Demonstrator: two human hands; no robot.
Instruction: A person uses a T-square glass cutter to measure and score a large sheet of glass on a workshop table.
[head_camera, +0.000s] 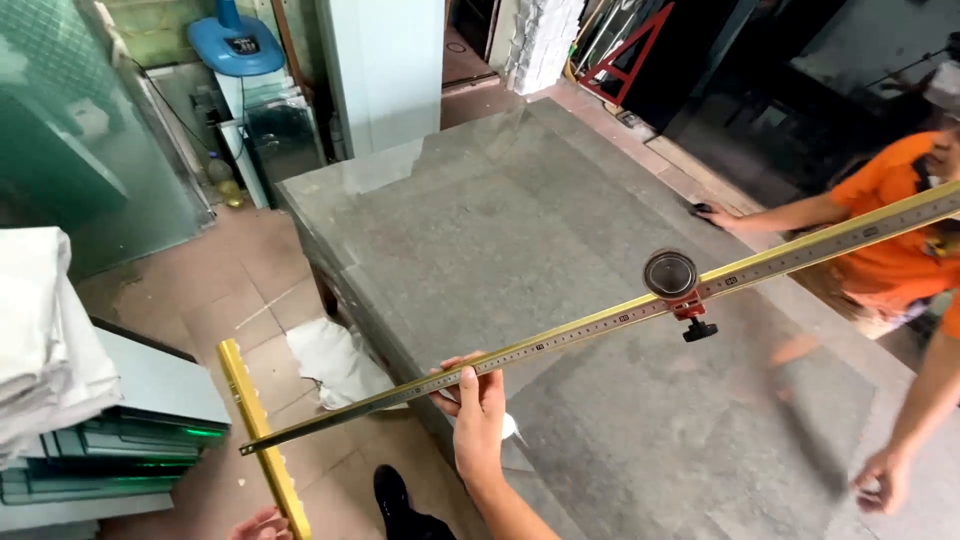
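The right hand (478, 405) has its fingers curled tight around a long yellow ruler bar (600, 322), so this grip is closed on the bar. The hand holds it up in the air, near one end, above the edge of the big grey tabletop (520, 220).

The left hand (262, 524) shows only a little at the bottom of the picture. It touches the low end of the yellow cross piece (262, 440) that joins the bar like the top of a letter T. So little of it shows that I cannot tell if this grip is closed or just resting there.

Farther along the bar sits a round black cutter head (671, 274) with a red clamp and a small black knob under it. The bar goes on, tilted, out past the far side of the tabletop.

The tool is lifted and does not lie flat yet, so I think it is not set in place and no cut line shows on the tabletop.

Another person in an orange shirt (895, 215) stands at the far side. One of their hands (712, 215) rests on the tabletop edge and the other (880, 482) hangs low nearby.

No box or bin shows anything inside. A blue scale (236, 45) stands at the back, and green glass sheets (110, 445) are stacked on the floor (240, 290) beside white cloth (35, 330).
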